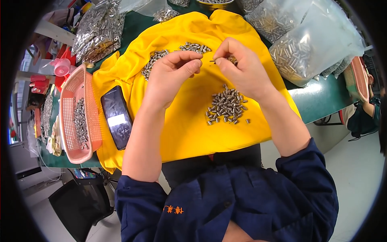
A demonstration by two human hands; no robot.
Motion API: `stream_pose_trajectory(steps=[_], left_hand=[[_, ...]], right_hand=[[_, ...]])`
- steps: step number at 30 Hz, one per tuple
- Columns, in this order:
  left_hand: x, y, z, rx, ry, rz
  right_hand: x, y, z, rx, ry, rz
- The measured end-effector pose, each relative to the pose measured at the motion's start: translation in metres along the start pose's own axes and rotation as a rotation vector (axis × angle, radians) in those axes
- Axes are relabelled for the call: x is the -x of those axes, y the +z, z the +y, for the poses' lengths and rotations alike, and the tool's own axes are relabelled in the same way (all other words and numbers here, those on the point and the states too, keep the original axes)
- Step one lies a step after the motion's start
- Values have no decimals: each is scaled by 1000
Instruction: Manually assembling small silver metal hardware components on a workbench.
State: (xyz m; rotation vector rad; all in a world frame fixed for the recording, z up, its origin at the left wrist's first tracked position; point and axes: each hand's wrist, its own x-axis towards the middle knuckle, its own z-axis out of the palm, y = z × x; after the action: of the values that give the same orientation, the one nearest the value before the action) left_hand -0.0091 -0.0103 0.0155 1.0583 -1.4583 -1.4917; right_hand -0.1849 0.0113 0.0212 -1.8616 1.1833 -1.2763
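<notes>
My left hand (pixel 173 74) is above the yellow cloth, thumb and forefinger pinched together; whatever sits between the tips is too small to name. Facing it, a short gap away, my right hand (pixel 244 68) pinches a thin dark pin-like piece (pixel 212 61) that points toward the left fingertips. Small metal parts seem to show under its curled fingers, partly hidden. Below the right hand lies a pile of small cylindrical metal parts (pixel 226 105). More such parts (pixel 195 47) are heaped behind the hands, partly covered by the left one.
The yellow cloth (pixel 189 133) covers much of the green table (pixel 322 103). At left are a dark phone (pixel 116 117) and a pink basket (pixel 96 125) holding metal parts. Bags of metal parts (pixel 292 56) stand at back right, another bag (pixel 98 32) at back left.
</notes>
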Motion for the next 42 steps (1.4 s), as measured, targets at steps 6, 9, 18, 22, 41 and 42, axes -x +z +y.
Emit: stream_pose_trajectory(steps=[6,9,18,22,41,42], left_hand=[[0,3,-7,491,-105,-121],[2,5,-6,509,-97,-149],[1,6,-7,534,-64,-151],[2,8,-7,362,-3,-91],[10,30,-5,-436,173,-321],[11,35,-5,-481,219,-364]], right_hand=[[1,-2,-6,-180,97,-80],[1,-3,-8,-206,114,-93],[3,1,-9,-172,70,-52],[5,5,-10,145,-46,-43],[-9,-25,7,-309,204,205],[-9,-25,7,-309,203,210]])
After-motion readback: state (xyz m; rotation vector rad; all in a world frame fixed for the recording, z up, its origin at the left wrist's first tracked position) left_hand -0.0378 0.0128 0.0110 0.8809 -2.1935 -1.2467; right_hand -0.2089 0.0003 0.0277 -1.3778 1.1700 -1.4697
